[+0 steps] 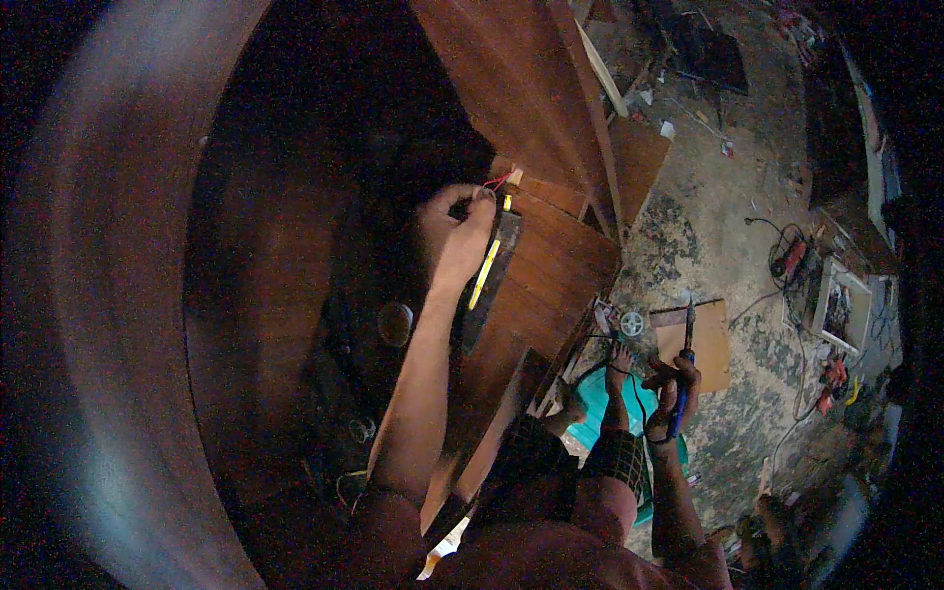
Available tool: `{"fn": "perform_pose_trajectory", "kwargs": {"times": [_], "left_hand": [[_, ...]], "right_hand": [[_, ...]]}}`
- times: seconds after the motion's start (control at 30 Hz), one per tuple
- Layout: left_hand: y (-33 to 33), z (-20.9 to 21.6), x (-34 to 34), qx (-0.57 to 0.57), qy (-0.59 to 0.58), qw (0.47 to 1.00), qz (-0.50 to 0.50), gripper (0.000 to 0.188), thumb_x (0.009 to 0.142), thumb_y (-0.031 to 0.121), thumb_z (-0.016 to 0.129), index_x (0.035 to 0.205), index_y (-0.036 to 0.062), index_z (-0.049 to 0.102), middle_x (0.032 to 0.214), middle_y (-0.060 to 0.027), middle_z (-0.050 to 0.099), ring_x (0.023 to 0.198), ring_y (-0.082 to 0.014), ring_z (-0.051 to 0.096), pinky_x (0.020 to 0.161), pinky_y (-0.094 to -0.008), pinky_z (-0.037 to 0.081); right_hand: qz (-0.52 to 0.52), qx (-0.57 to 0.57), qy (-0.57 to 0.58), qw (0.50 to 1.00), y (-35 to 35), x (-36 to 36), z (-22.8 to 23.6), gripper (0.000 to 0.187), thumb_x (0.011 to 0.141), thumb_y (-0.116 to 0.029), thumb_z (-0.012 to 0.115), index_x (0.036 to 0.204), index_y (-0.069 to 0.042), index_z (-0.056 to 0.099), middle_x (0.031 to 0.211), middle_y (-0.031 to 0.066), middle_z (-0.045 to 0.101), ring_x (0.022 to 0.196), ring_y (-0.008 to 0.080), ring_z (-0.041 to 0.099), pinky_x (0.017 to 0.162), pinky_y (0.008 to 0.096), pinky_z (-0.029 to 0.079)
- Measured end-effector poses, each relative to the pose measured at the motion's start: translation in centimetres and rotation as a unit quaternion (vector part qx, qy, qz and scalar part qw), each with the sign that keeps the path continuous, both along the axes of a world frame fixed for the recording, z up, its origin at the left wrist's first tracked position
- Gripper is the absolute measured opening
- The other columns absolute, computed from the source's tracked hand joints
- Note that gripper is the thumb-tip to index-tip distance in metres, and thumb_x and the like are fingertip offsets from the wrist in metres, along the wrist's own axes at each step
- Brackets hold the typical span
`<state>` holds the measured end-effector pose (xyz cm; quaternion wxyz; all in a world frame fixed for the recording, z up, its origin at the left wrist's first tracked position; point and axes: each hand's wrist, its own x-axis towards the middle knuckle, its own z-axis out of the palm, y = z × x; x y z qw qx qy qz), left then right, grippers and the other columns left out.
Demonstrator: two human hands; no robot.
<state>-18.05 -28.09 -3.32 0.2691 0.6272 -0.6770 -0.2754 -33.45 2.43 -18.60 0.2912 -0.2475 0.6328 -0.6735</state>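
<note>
My left hand reaches inside a dark wooden cabinet. Its thumb and finger pinch thin red wires beside a small pale piece on the wood. Just below that hand lies a dark strip carrying a bright yellow bar. Away from the cabinet, at the right, my right hand is closed around a soldering iron with a blue handle. The iron's tip points up and away, touching nothing, and a black cord trails from it.
Brown wooden panels surround my left arm. My bare foot rests near a turquoise surface and a pale board. On the stained floor lie a red corded tool, a white frame and cables.
</note>
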Motion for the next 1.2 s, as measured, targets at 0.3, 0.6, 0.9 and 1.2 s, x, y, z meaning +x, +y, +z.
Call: {"fn": "perform_pose_trajectory", "kwargs": {"times": [0.3,0.6,0.9,1.2], "left_hand": [[-1.0,0.5,0.8,-0.084,-0.01,0.996,-0.027,0.024,0.08,0.02,0.067,0.092,-0.0004,0.071,0.092,-0.0133,0.072,0.086,-0.0227,0.066,0.082,-0.0338,0.049],[-1.3,1.5,-0.3,-0.03,-0.02,0.997,-0.063,0.024,0.084,0.022,0.063,0.094,0.0012,0.071,0.089,-0.0154,0.072,0.079,-0.025,0.067,0.075,-0.034,0.05],[-1.4,0.3,-0.2,-0.134,-0.125,0.98,-0.075,0.031,0.091,0.027,0.054,0.102,-0.0001,0.066,0.095,-0.0285,0.065,0.091,-0.0407,0.064,0.079,-0.0466,0.048],[-1.5,1.3,1.9,0.024,-0.118,0.992,-0.039,0.029,0.095,0.028,0.056,0.106,0.0028,0.064,0.102,-0.0144,0.067,0.097,-0.0256,0.062,0.083,-0.0366,0.047]], "right_hand": [[0.009,0.013,-0.036,0.999,1.0,-0.4,-0.5,0.044,0.096,-0.04,0.053,0.117,-0.001,0.049,0.103,0.0165,0.067,0.073,0.0188,0.063,0.064,0.0305,0.048],[0.014,0.03,0.02,0.999,1.1,-0.7,-0.4,0.046,0.097,-0.042,0.052,0.119,-0.002,0.048,0.097,0.0191,0.069,0.066,0.0162,0.06,0.065,0.0307,0.049],[0.009,0.029,-0.024,0.999,1.1,-0.4,-0.1,0.045,0.096,-0.04,0.053,0.119,-0.002,0.049,0.097,0.0194,0.069,0.066,0.0161,0.06,0.066,0.0309,0.049],[-0.016,0.02,-0.012,1.0,-0.5,-0.1,1.7,0.041,0.096,-0.037,0.055,0.117,-0.003,0.049,0.098,0.018,0.069,0.066,0.016,0.06,0.065,0.03,0.049]]}}
